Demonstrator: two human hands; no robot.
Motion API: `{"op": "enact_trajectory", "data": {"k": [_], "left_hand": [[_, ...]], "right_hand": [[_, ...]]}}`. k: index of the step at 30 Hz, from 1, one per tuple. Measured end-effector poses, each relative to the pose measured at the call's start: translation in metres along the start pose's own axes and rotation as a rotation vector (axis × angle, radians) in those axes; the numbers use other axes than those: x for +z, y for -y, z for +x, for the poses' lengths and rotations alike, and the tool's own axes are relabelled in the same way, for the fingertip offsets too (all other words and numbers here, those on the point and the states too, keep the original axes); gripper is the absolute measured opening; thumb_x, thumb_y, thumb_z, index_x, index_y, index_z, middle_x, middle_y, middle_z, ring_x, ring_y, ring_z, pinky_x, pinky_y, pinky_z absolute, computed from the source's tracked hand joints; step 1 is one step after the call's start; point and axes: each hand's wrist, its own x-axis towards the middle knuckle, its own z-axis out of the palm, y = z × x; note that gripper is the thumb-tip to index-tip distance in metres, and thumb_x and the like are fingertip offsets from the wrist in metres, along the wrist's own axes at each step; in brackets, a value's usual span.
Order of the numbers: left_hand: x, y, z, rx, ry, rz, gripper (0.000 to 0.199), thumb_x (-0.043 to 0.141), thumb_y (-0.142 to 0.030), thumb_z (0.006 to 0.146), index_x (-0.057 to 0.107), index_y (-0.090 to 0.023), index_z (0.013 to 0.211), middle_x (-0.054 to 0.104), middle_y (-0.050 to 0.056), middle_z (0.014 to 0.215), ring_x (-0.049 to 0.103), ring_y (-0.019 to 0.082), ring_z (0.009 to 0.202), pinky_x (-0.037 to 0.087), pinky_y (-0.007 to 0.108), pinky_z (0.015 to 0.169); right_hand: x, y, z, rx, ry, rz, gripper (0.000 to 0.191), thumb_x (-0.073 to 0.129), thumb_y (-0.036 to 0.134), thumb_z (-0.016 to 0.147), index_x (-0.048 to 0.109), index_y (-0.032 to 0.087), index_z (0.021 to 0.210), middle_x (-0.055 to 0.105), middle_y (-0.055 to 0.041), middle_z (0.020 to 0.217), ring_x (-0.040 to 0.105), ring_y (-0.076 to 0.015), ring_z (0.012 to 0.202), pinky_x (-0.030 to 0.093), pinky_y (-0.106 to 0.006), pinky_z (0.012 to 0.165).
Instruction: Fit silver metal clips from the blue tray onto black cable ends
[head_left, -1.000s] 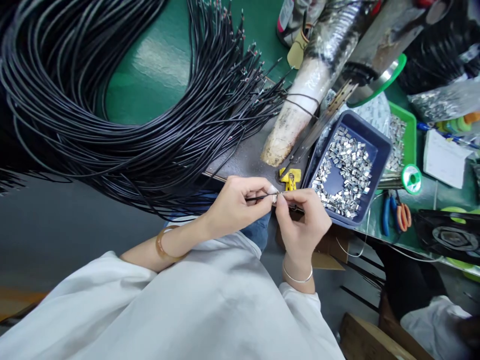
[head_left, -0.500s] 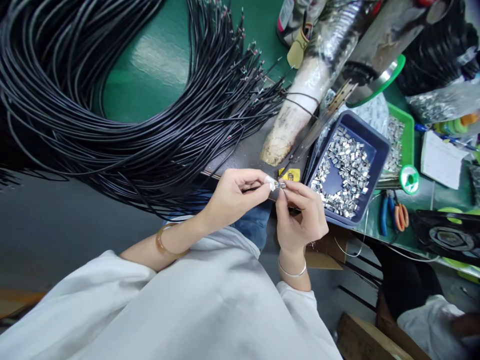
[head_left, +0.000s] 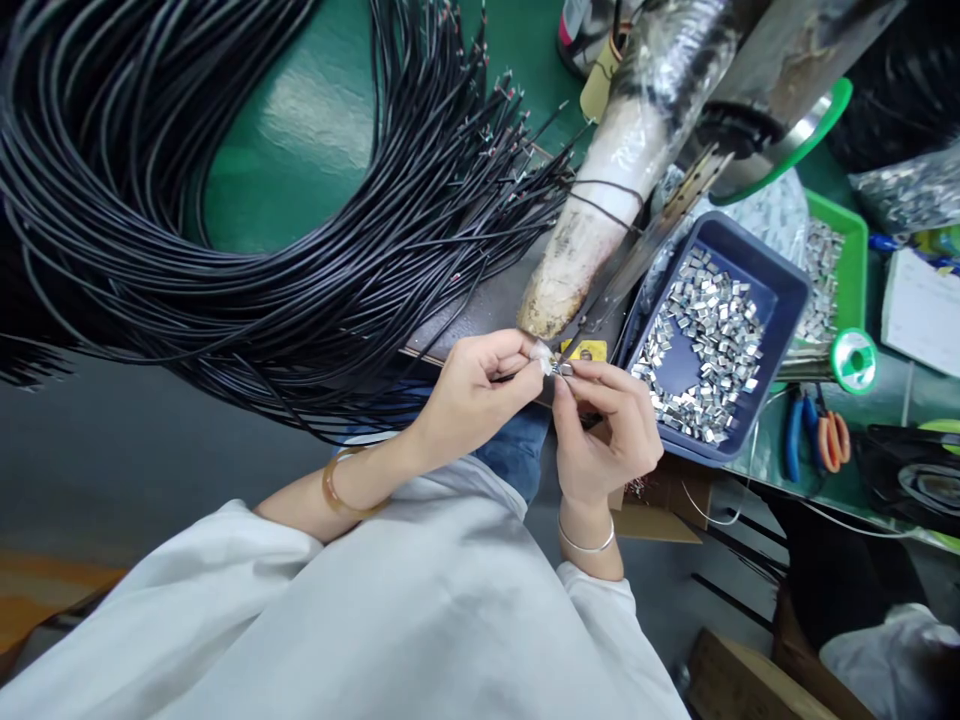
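My left hand (head_left: 486,385) is closed in a pinch, with a white wrap around a fingertip. What it pinches is too small and covered to make out. Thumb and forefinger of my right hand (head_left: 611,425) hold a small shiny metal connector (head_left: 565,369), right against the left fingertips. Just above the connector is the thin dark tip of what looks like a soldering iron (head_left: 626,275), slanting down from the upper right. A yellow piece (head_left: 586,350) lies behind the right fingers. To the left, a large bundle of black cables (head_left: 300,290) has its stripped ends near the tip.
A white wrapped tube (head_left: 589,230) reaches down beside the iron. On the right stand a blue bin (head_left: 789,290) of metal connectors, a green tray (head_left: 855,255), a solder spool (head_left: 853,360) and pliers (head_left: 829,440). Another person's sleeve (head_left: 885,660) shows at lower right.
The view has shifted slightly, so the bin and tools sit farther right in the picture. Both hands keep their pinch, with the fingertips still together by the iron's tip.
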Motion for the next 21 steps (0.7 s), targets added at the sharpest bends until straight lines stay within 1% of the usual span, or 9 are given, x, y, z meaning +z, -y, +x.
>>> {"op": "enact_trajectory", "data": {"k": [4, 11, 14, 19, 21], "left_hand": [[0.0016, -0.0002, 0.0002, 0.01, -0.016, 0.006, 0.022, 0.063, -0.023, 0.082, 0.049, -0.019, 0.066, 0.032, -0.008, 0.053, 0.024, 0.006, 0.049, 0.022, 0.02, 0.044], [0.0012, -0.0033, -0.0035, 0.07, -0.008, 0.034, 0.013, 0.065, -0.022, 0.083, 0.059, -0.017, 0.073, 0.034, -0.008, 0.052, 0.024, 0.005, 0.047, 0.018, 0.02, 0.041], [-0.0008, -0.0032, -0.0045, 0.056, -0.003, 0.023, 0.014, 0.067, -0.024, 0.083, 0.06, -0.016, 0.073, 0.034, -0.008, 0.052, 0.024, 0.005, 0.046, 0.018, 0.019, 0.041], [-0.0046, -0.0033, -0.0058, -0.004, 0.052, 0.012, 0.017, 0.067, -0.026, 0.084, 0.061, -0.015, 0.072, 0.042, -0.006, 0.055, 0.028, 0.005, 0.049, 0.022, 0.019, 0.043], [-0.0062, -0.0024, -0.007, -0.018, 0.061, 0.018, 0.018, 0.064, -0.026, 0.087, 0.061, -0.015, 0.073, 0.039, -0.007, 0.055, 0.027, 0.006, 0.049, 0.021, 0.02, 0.044]], "right_hand": [[0.0017, 0.0004, 0.0013, 0.007, -0.008, 0.018, 0.017, 0.076, 0.01, 0.083, 0.07, 0.023, 0.093, 0.077, 0.0007, 0.095, 0.075, -0.0144, 0.088, 0.064, -0.031, 0.08], [-0.0018, 0.0044, 0.0024, -0.019, -0.027, -0.012, 0.02, 0.077, 0.01, 0.082, 0.072, 0.025, 0.095, 0.075, 0.0005, 0.096, 0.075, -0.0161, 0.087, 0.066, -0.033, 0.078], [-0.0039, 0.0059, 0.0005, -0.035, -0.022, -0.025, 0.02, 0.077, 0.011, 0.082, 0.071, 0.025, 0.095, 0.076, 0.0001, 0.098, 0.075, -0.0162, 0.087, 0.066, -0.033, 0.079], [-0.0003, 0.0037, -0.0033, -0.084, 0.021, -0.012, 0.018, 0.074, 0.013, 0.084, 0.065, 0.024, 0.094, 0.078, -0.0011, 0.098, 0.076, -0.015, 0.087, 0.065, -0.029, 0.075], [-0.001, 0.0014, -0.0045, -0.077, 0.033, 0.019, 0.018, 0.073, 0.012, 0.086, 0.064, 0.024, 0.095, 0.078, -0.0008, 0.097, 0.076, -0.0145, 0.086, 0.064, -0.028, 0.074]]}}
